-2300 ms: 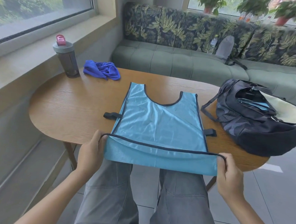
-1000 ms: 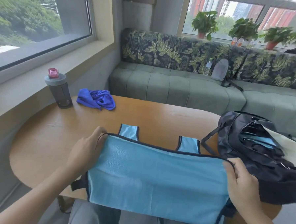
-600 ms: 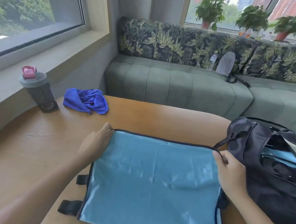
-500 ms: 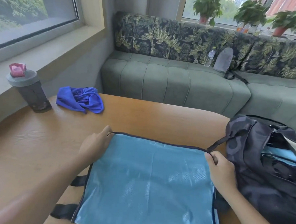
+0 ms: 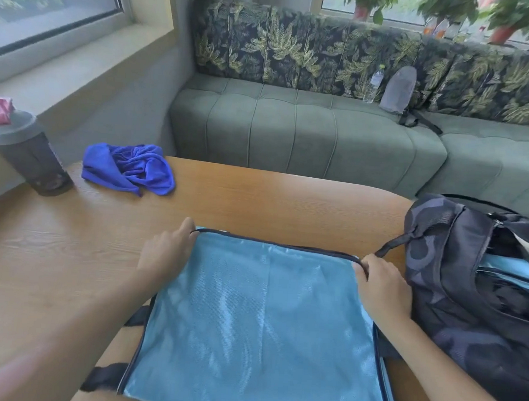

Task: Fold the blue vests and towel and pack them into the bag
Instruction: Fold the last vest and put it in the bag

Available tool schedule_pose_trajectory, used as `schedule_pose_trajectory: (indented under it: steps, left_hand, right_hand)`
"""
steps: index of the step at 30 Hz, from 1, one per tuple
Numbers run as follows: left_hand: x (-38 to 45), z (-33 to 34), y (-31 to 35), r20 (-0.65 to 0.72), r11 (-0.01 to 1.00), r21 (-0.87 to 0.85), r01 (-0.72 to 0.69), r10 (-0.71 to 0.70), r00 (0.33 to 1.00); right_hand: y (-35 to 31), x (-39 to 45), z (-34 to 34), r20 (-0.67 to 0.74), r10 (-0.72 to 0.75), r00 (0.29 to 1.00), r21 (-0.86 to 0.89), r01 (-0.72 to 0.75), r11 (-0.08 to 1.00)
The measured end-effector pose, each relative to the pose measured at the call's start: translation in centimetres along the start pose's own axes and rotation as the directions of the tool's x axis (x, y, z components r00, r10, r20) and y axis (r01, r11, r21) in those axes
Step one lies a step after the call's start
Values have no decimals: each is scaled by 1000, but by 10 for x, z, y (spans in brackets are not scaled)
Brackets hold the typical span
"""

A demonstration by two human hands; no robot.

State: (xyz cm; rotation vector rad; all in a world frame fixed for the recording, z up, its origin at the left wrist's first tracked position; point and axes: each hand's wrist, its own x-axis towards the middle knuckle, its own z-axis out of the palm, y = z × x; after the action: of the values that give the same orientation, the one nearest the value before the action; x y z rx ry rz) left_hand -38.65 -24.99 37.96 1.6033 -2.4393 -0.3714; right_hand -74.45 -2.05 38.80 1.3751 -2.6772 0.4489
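A light blue vest (image 5: 260,316), folded over on itself, is spread flat on the near part of the wooden worktop (image 5: 55,250). Its far dark-trimmed edge is pinched at the left corner by the left hand (image 5: 165,253) and at the right corner by the right hand (image 5: 381,286), fingers curled onto the hem. A crumpled dark blue towel (image 5: 130,171) is seen toward the far left edge of the worktop, beside a dark bottle (image 5: 29,160). A dark bag (image 5: 466,303) is set at the right edge, unzipped, with light blue fabric visible inside.
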Motion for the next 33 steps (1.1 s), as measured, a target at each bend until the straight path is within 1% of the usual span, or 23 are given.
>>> schedule_pose_trajectory:
  steps: [1,2,4,5,7,9,12,14,16,18,21,24,26,30,33]
  left_hand:
    - [2,5,-2,-14,1000,17,-26,27,1000]
    - [5,11,-5,-52,995,62,-83,86,995]
    - [7,19,-10,-135,963,197,-182,210,968]
    - [10,23,-13,-164,948,233,-218,259,952]
    - [16,24,-16,-154,923,247,-295,338,928]
    - [23,23,-17,-89,915,212,-344,369,925]
    - [35,16,-16,-5,945,94,-312,314,950]
    - [42,8,-15,44,958,16,-286,285,957]
    - [43,-4,-13,93,960,-9,-281,281,955]
    - [40,-20,-9,103,956,-33,-292,294,950]
    - [31,-57,2,74,957,-56,-283,287,955]
    - [28,-100,9,67,966,-133,-221,232,971]
    - [28,-128,14,32,961,-182,-207,216,976]
    - [31,-193,34,-97,917,-343,-204,181,979]
    - [34,-232,46,-228,896,-351,-271,199,953]
  right_hand:
    - [-1,1,5,-9,-30,1000,-46,30,999]
    - [0,2,10,-19,-62,998,-87,60,994]
    - [4,5,17,-28,-135,990,-138,130,982]
    - [6,7,18,-16,-176,984,-146,172,974]
    - [6,11,16,16,-249,968,-164,248,955]
    - [6,17,14,73,-264,962,-173,273,946]
    - [3,27,6,158,-216,964,-158,240,958]
    - [0,33,1,198,-210,958,-129,238,963]
    - [-5,38,-11,228,-207,952,-83,231,969]
    - [-8,42,-28,258,-191,947,-18,202,979]
    - [-14,50,-59,307,-180,934,61,170,984]
    - [-23,63,-97,278,-170,945,116,143,983]
    - [-34,73,-127,252,-159,955,142,126,982]
    - [-54,98,-190,159,-171,972,185,140,973]
    - [-66,114,-227,44,-189,981,230,174,958]
